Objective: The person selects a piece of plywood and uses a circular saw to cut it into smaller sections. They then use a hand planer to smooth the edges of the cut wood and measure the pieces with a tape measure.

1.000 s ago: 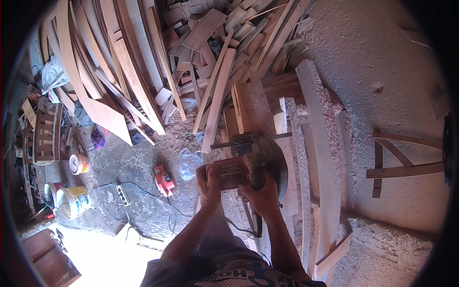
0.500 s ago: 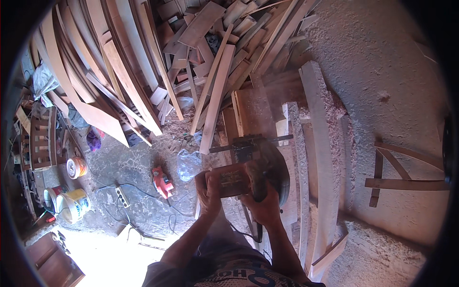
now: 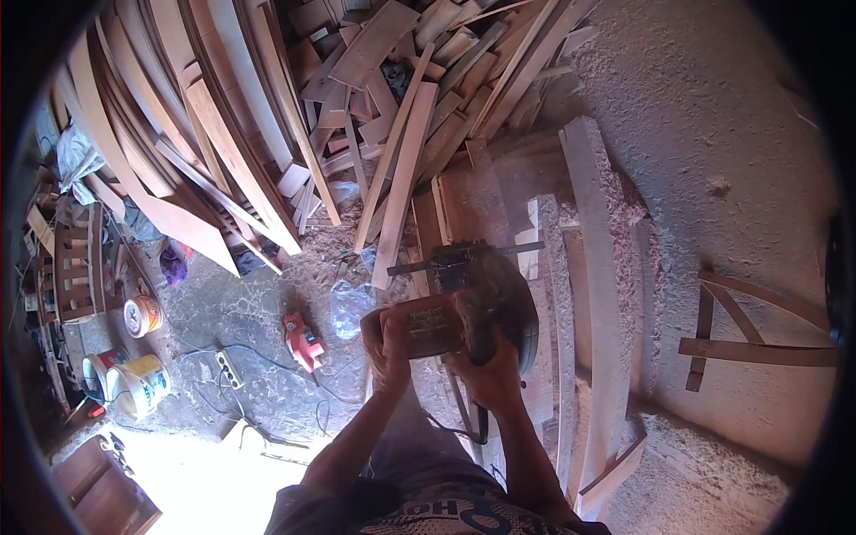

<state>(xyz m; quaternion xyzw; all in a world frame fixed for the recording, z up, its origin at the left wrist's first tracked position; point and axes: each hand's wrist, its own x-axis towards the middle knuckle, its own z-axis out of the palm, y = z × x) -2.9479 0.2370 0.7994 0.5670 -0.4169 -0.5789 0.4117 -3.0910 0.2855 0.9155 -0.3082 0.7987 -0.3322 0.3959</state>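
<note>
With both hands I grip a circular saw [image 3: 430,328], its dark red motor body toward the left and its round dark guard to the right. My left hand [image 3: 388,357] is wrapped round the left end of the motor. Closed on the rear handle is my right hand [image 3: 492,373]. A thin dark bar crosses the saw's front. Beyond it lies a wooden board [image 3: 464,201], hazy with dust. The blade and the contact with the wood are hidden beneath the saw.
Sawdust-covered planks [image 3: 599,267] stand close on the right, beside a wall. Long boards [image 3: 241,160] and an offcut heap [image 3: 374,53] fill the far side. A red power tool [image 3: 303,341], cables, a power strip [image 3: 229,368] and buckets [image 3: 138,385] are on the left floor.
The circular saw has slid a little farther away from me, with both hands still on it. The dust haze over the board ahead has shifted slightly.
</note>
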